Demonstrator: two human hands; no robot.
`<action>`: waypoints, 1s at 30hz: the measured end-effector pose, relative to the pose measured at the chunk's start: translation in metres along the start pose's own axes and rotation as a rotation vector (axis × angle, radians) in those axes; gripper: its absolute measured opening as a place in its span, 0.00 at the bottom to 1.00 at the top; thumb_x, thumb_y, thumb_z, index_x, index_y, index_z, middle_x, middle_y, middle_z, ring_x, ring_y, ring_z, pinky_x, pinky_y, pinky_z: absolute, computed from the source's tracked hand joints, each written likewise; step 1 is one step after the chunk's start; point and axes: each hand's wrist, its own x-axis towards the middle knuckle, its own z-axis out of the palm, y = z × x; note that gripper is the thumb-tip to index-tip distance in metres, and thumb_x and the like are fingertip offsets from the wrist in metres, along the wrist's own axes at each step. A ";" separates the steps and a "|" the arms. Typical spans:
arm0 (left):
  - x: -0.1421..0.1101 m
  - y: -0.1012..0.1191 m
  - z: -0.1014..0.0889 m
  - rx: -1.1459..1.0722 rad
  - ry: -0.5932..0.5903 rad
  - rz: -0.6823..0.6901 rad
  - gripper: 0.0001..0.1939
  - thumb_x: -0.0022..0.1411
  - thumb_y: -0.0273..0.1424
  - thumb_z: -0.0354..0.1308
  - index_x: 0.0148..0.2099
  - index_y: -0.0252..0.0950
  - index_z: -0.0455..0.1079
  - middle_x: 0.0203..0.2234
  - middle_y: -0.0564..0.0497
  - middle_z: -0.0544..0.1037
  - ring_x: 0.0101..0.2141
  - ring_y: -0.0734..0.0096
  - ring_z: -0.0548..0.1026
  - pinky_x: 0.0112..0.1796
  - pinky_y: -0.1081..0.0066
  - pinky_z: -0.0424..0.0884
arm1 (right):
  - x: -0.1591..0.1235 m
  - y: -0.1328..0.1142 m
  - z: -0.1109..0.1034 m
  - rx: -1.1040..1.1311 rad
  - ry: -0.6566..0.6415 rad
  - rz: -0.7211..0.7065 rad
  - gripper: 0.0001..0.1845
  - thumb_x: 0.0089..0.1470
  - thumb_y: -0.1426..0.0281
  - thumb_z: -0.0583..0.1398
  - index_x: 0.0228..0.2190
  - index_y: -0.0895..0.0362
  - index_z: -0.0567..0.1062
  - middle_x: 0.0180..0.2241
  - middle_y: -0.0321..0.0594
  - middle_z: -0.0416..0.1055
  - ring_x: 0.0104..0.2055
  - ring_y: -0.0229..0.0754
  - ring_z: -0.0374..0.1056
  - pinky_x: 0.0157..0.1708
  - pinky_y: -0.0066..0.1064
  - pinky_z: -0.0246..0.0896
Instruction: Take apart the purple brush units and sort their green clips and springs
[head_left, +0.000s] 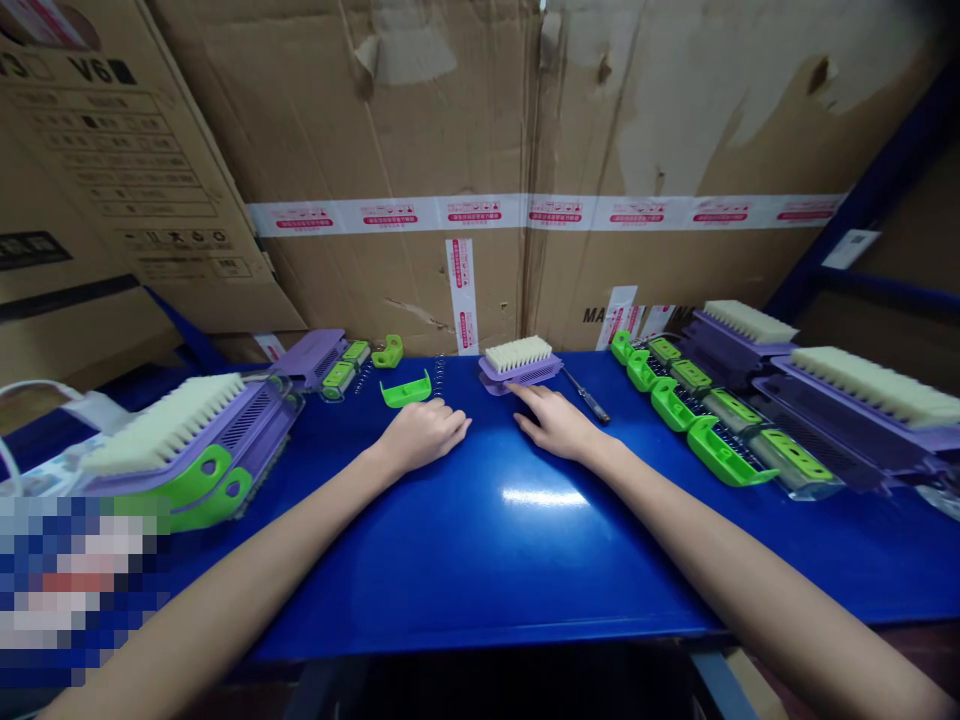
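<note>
On the blue table, a purple brush head [523,362] lies with its cream bristles up. My right hand [553,420] is just in front of it, fingers stretched and apart, the index fingertip at the brush's near edge. A screwdriver [589,393] with a see-through handle lies to the right of that brush. My left hand [425,432] rests on the table with its fingers curled in, and I see nothing in it. Behind it are a bright green curved part [406,390] and an upright-looking coil spring [439,375]. A smaller green part [388,351] sits farther back.
At right stand rows of green curved parts [716,455], green-and-clear pieces [796,458] and bristled purple brushes [874,385]. At left lie an assembled purple-green brush [217,440], a purple shell [309,358] and a green-and-clear piece [346,368]. Cardboard [390,130] walls the back.
</note>
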 end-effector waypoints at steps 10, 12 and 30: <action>-0.001 -0.003 -0.001 -0.044 -0.211 -0.186 0.20 0.68 0.36 0.42 0.32 0.35 0.70 0.22 0.47 0.75 0.23 0.69 0.72 0.23 0.74 0.57 | -0.001 -0.001 0.001 -0.012 -0.012 -0.046 0.20 0.61 0.70 0.52 0.52 0.62 0.70 0.53 0.52 0.68 0.55 0.50 0.63 0.54 0.44 0.59; -0.002 -0.005 -0.003 -0.041 -0.212 -0.180 0.20 0.68 0.36 0.42 0.31 0.35 0.70 0.22 0.47 0.75 0.24 0.69 0.72 0.23 0.73 0.58 | -0.001 0.000 0.002 -0.012 -0.011 -0.047 0.20 0.61 0.70 0.52 0.52 0.62 0.70 0.53 0.52 0.68 0.55 0.50 0.63 0.54 0.43 0.59; -0.017 -0.047 -0.014 0.166 -0.464 -0.473 0.17 0.61 0.23 0.44 0.45 0.31 0.72 0.39 0.39 0.76 0.42 0.52 0.73 0.41 0.55 0.63 | -0.001 0.000 0.002 -0.012 -0.023 -0.030 0.22 0.61 0.69 0.51 0.54 0.63 0.67 0.53 0.51 0.67 0.55 0.51 0.63 0.55 0.43 0.58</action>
